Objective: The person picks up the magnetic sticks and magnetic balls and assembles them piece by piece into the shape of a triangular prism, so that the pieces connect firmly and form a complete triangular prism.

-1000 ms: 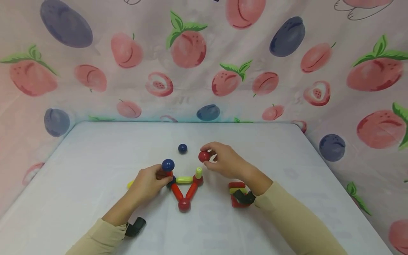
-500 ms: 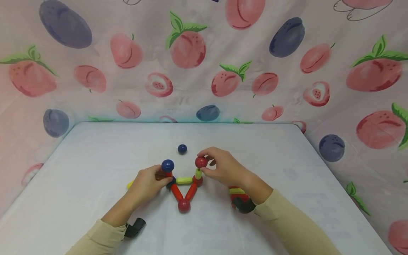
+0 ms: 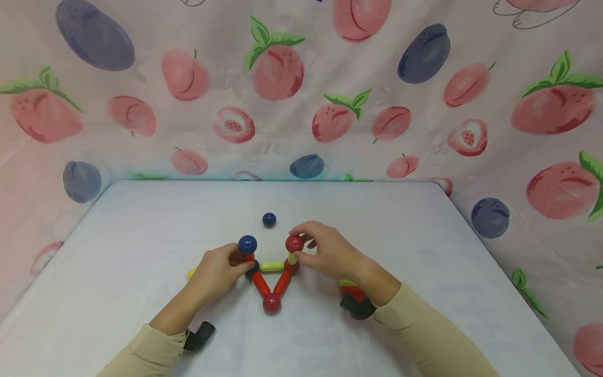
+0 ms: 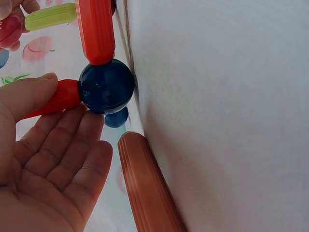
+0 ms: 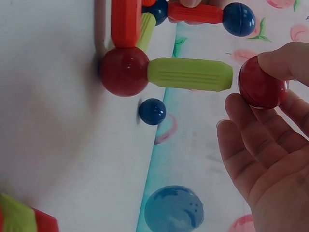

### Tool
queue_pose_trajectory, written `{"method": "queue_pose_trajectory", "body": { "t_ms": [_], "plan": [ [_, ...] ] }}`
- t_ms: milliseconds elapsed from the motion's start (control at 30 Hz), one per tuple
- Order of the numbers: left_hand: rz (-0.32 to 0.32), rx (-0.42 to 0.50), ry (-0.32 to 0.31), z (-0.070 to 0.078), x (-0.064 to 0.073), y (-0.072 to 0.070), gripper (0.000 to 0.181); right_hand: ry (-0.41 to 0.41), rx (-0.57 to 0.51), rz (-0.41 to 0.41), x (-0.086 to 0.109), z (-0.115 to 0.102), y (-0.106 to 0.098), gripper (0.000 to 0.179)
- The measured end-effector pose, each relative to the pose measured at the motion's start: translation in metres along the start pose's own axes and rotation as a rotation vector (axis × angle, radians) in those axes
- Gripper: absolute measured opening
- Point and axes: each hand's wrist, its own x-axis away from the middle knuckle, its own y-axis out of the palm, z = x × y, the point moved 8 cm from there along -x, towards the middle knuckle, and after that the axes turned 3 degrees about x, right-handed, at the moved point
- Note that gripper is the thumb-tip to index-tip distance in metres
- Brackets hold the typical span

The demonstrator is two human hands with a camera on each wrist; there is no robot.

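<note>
A triangle of rods and balls lies on the table: a yellow-green rod (image 3: 272,267), two red rods, a red front ball (image 3: 271,303), a dark blue corner ball (image 4: 106,86) and a red corner ball (image 5: 124,71). My left hand (image 3: 219,269) pinches the upright red rod (image 5: 195,13) over the blue corner. That rod carries a blue ball (image 3: 247,244) on top. Between thumb and fingers, my right hand (image 3: 330,251) holds a red ball (image 3: 294,244) just above the upright yellow-green rod (image 5: 190,74). A thin gap separates them in the right wrist view.
Behind the triangle sits a loose blue ball (image 3: 269,220). Red and yellow-green rods (image 3: 352,290) lie under the right wrist, partly hidden. A yellow piece (image 3: 190,273) peeks out left of the left hand. A reddish rod (image 4: 149,183) lies near it.
My right hand has brought the red ball left and down, from beside the upright yellow-green rod to just over its end. The left hand has stayed put.
</note>
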Motion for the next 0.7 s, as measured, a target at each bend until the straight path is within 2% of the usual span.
{"method": "queue_pose_trajectory", "body": {
  "t_ms": [433, 700],
  "plan": [
    [-0.014, 0.009, -0.006, -0.0003, 0.0002, 0.0005, 0.021, 0.01, 0.013, 0.025, -0.0002, 0.0036, 0.0021, 0.041],
    [-0.078, 0.04, -0.004, -0.0023, 0.0035, 0.004, 0.025, 0.041, -0.009, 0.044, -0.001, 0.006, -0.0006, 0.044]
  ]
}}
